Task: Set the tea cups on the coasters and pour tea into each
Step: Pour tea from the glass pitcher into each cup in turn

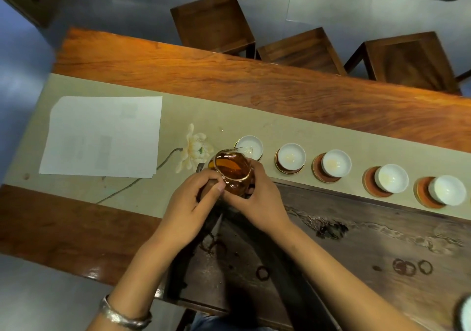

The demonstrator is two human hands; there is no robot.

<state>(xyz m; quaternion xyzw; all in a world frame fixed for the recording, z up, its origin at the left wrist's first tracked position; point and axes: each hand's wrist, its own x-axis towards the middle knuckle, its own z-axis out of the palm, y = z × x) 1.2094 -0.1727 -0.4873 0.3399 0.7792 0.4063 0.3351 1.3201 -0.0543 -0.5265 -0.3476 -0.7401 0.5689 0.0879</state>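
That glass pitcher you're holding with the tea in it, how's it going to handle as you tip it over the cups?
The glass pitcher looks thin-walled, so probably fragile if knocked against a cup. It appears well filled with tea, so likely heavy for its size and apt to slosh when tilted. Smooth glass may be slippery; the left hand and right hand both gripping it seems wise.

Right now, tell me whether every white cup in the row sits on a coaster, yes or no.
Yes, all five white cups in the row rest on coasters, some off-centre.
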